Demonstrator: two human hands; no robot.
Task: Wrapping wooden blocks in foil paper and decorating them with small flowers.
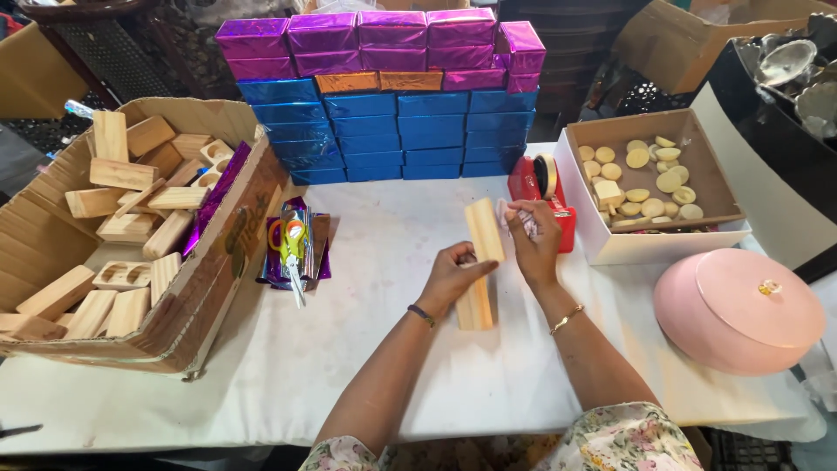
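Note:
A long pale wooden block (481,262) stands on its end, tilted, in the middle of the white table (375,366). My left hand (452,277) grips its left side low down. My right hand (532,237) is against the block's upper right side, fingers pinched on a small strip of clear tape. A red tape dispenser (542,194) sits just behind my right hand.
A cardboard box (209,279) of wooden blocks stands at left. Scissors (292,249) lie on purple foil sheets. Stacked blue, purple and orange foil-wrapped boxes (392,131) form a wall at the back. A white box of round wooden pieces (649,240) and a pink lidded dish (739,310) are at right.

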